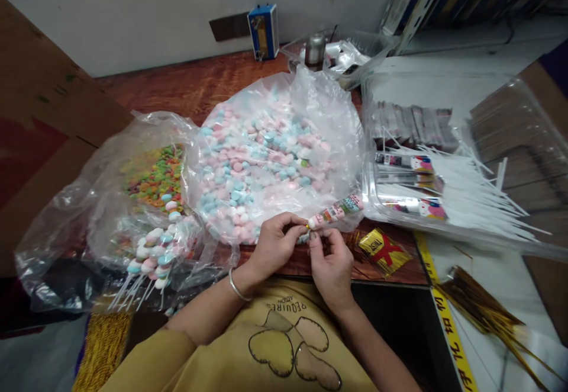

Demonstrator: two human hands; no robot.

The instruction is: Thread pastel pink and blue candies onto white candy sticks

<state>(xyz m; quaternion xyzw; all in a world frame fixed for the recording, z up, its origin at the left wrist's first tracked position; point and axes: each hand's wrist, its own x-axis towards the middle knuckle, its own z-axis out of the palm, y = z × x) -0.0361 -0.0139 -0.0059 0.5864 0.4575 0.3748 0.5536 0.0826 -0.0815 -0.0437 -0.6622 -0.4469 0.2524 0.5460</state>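
Left hand [273, 244] and right hand [329, 262] fingers pinch the narrow printed plastic candy sleeve [336, 211] at its gold-tied end. Sleeve slants just before the big clear bag of pink-and-blue candies [266, 155].

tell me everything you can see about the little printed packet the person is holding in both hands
The printed packet is a slim, clear plastic sleeve with colourful print, filled with pale round sweets. It lies tilted, its far end pointing up and right over the edge of the big bag of pink and blue sweets. Its near end is gathered at a small gold tie, pinched between the fingers of the left hand and the right hand. It is held just above the wooden table.
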